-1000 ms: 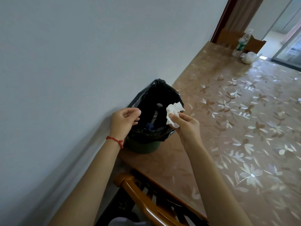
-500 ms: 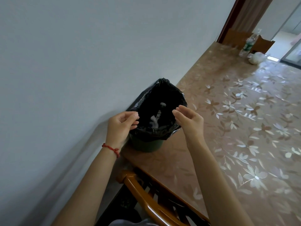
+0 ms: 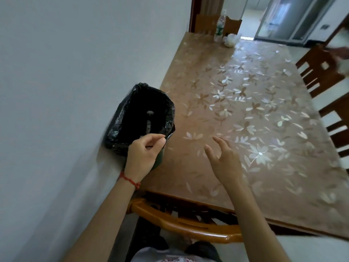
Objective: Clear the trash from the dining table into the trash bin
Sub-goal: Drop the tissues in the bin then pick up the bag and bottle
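A small green trash bin lined with a black bag [image 3: 139, 118] stands on the near left corner of the floral dining table [image 3: 273, 176], against the wall. Something pale and bottle-like shows dimly inside it. My left hand [image 3: 145, 154], with a red string at the wrist, is at the bag's near rim, thumb and forefinger pinched on the edge. My right hand [image 3: 224, 161] hovers over the table to the right of the bin, fingers spread and holding nothing. A plastic bottle [image 3: 219, 29] and a crumpled white wad [image 3: 230, 40] sit at the table's far end.
A wooden chair back [image 3: 181, 225] is just below my arms at the near edge. More wooden chairs [image 3: 321, 70] line the right side, and one [image 3: 205, 23] stands at the far end. A white wall runs along the left. A blurred hand of another person [image 3: 340, 53] shows at far right.
My right hand let the white tissue go over the bin, then drew away to the right above the table, open. My left hand stayed at the bag's rim.
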Demonstrator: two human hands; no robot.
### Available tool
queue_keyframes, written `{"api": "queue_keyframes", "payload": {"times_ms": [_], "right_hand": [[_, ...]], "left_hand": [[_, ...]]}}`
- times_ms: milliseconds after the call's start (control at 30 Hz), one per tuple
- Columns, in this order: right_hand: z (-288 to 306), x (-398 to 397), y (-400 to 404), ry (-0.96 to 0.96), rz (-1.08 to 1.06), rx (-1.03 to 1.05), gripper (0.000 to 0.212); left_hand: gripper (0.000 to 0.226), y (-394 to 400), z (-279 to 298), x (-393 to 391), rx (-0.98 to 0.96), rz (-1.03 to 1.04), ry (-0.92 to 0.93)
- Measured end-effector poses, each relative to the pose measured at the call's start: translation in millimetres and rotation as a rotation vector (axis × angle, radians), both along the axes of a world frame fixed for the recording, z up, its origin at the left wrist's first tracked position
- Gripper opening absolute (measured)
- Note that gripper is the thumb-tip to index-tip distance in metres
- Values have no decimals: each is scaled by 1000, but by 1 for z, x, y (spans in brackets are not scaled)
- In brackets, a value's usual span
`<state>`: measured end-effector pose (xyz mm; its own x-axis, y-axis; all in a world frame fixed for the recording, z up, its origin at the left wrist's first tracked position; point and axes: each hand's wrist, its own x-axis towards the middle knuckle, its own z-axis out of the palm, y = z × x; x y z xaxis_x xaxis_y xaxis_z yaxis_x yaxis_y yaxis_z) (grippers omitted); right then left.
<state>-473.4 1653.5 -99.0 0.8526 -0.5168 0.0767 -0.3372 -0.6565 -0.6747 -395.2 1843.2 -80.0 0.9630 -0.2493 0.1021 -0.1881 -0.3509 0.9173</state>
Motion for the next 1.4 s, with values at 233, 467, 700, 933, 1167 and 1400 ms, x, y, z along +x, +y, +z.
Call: {"api": "queue_keyframes", "payload": {"times_ms": [233,467,700,933,1167,1400], "right_hand": [[-15,-80,-3,105,-198,-70,53],[-22,-165,-20,125,-452,-46,53],[-29,-254,-35,131,-707,-43,51],[-39,-351,-39,142,-984,-4,49],[-45,-408,-44,175,-1186,-1,48],[-52,-440,-45,235,-1373,10,50]], "left_hand": [[29,-39,-20,-31,274,-260,-203],[51,-91,-30,-73,389,-605,-268],[64,-155,-37,-137,416,-855,-348],[58,-210,-41,-227,406,-1123,-383],[34,-254,-52,-293,363,-1334,-493],[42,-299,-56,-324,404,-1510,-728]]}}
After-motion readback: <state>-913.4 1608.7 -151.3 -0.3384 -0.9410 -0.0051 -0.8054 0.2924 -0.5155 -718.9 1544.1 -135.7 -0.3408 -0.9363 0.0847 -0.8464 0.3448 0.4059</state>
